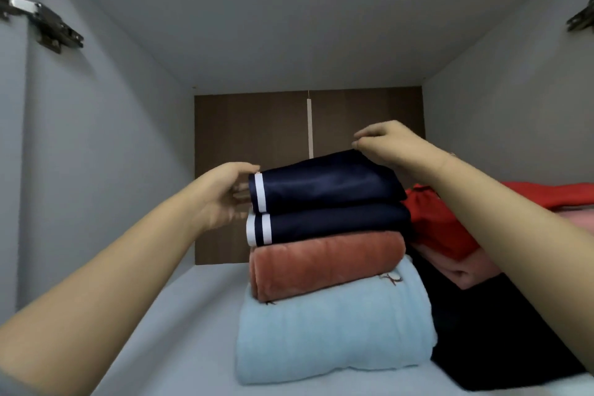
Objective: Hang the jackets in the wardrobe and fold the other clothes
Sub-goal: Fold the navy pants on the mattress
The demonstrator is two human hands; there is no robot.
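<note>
A stack of folded clothes is seated mid-shelf (pixel 199 315) in the wardrobe: navy garment (pixel 324 183) on top, rust towel (pixel 324 264), light-blue towel (pixel 331 334) lowest. The garment's left end is touched by the left hand (pixel 225 193), fingers relaxed; its rear corner is pinched by the right hand (pixel 382 141).

You have no readable text, label, brand, number or sign anywhere in this view. The only mark that comes close is a small embroidered figure on the folded light-blue towel (pixel 334 328), and it is too small and blurred for you to make out as letters.
</note>
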